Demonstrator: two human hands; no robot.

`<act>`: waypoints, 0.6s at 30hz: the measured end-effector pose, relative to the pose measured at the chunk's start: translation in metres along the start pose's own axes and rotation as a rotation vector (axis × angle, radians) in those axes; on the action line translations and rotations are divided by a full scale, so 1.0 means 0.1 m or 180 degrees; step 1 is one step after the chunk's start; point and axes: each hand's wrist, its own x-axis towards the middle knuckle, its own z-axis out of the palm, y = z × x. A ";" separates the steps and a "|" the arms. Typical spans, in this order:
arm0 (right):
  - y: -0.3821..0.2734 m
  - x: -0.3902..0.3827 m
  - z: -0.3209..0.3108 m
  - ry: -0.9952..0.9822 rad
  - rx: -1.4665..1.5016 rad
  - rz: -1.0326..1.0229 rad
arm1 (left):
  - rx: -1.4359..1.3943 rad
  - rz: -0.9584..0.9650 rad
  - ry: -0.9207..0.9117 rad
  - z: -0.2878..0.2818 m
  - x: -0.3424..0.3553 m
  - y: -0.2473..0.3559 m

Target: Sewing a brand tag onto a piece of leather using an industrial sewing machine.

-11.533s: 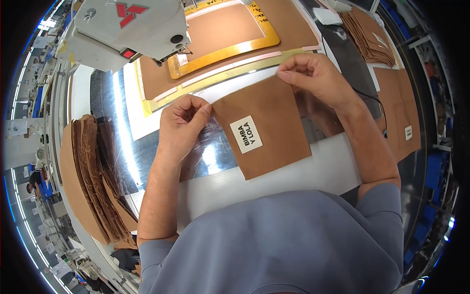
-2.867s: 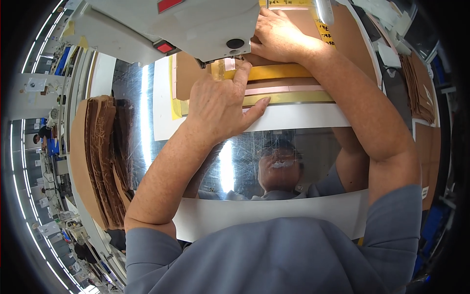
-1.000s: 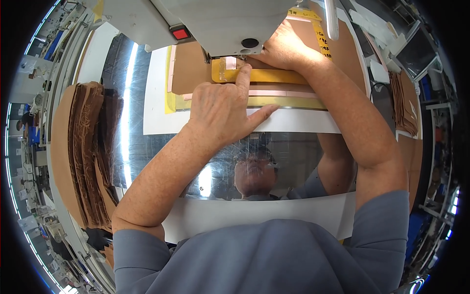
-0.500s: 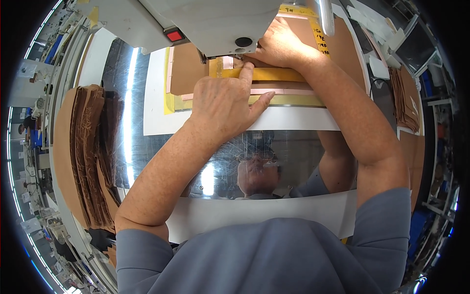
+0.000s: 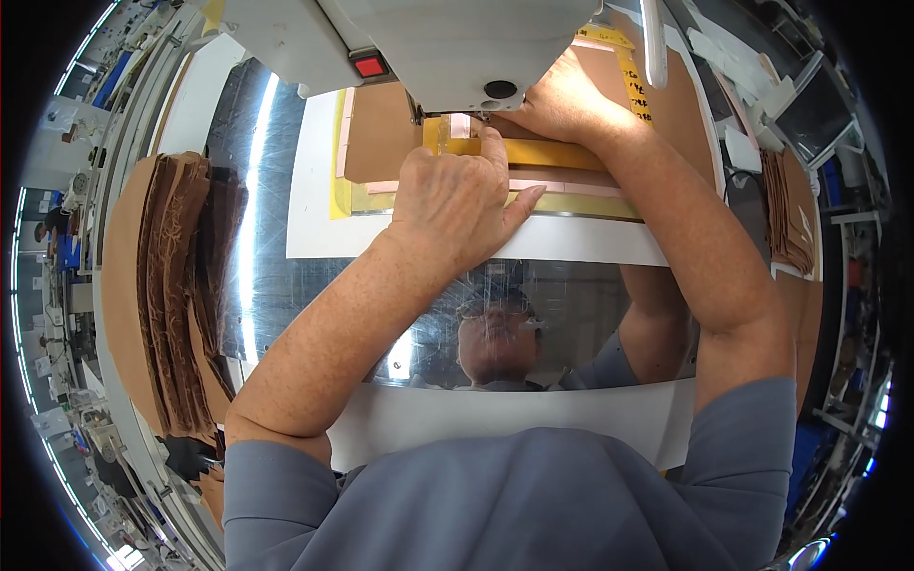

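Note:
My left hand (image 5: 449, 195) rests on the yellow template frame (image 5: 543, 149), index finger extended to the sewing machine's needle area (image 5: 484, 118), thumb apart, other fingers bent, holding nothing visible. My right hand (image 5: 581, 109) lies over brown material (image 5: 381, 138) inside and behind the frame, fingers loosely spread and partly hidden by the white machine head (image 5: 447, 48). The material sits on pale-yellow and white sheets (image 5: 314, 233), with pink strips along its edges. Below, a shiny metal table plate (image 5: 409, 305) shows a reflection.
A thick stack of brown cut pieces (image 5: 167, 295) stands at the left, another folded stack (image 5: 788, 209) at the right. A grey tablet-like panel (image 5: 800, 100) is at the back right. The workshop aisle with other machines (image 5: 57, 257) runs along the far left.
Earlier both hands held up a brown piece with a white label; since then they moved forward under the machine head. Over the last second they stayed nearly still, the view shifting slightly.

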 end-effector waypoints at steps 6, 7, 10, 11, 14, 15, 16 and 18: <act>0.00 0.02 0.01 -0.0172 0.0077 0.0150 | -0.0059 -0.0012 -0.0099 0.00 0.01 0.03; 0.00 0.03 0.01 -0.0178 0.0071 0.0143 | -0.0044 0.0037 -0.0043 0.00 0.01 0.04; -0.01 0.02 0.00 -0.0158 0.0018 0.0118 | -0.0036 0.0084 -0.0008 0.01 0.01 0.03; -0.01 0.02 0.00 -0.0172 0.0039 0.0116 | -0.0036 0.0088 -0.0032 0.01 0.01 0.03; 0.00 0.02 -0.01 -0.0198 0.0075 0.0109 | -0.0045 0.0057 -0.0007 0.02 0.00 0.04; -0.01 0.02 0.00 -0.0206 0.0093 0.0106 | -0.0047 0.0053 -0.0007 0.03 0.00 0.03; -0.01 0.02 -0.01 -0.0208 0.0090 0.0104 | -0.0100 0.0104 0.0064 0.05 0.00 0.03; 0.00 0.02 -0.02 -0.0296 0.0156 0.0158 | -0.0154 0.0152 0.0136 0.06 0.00 0.02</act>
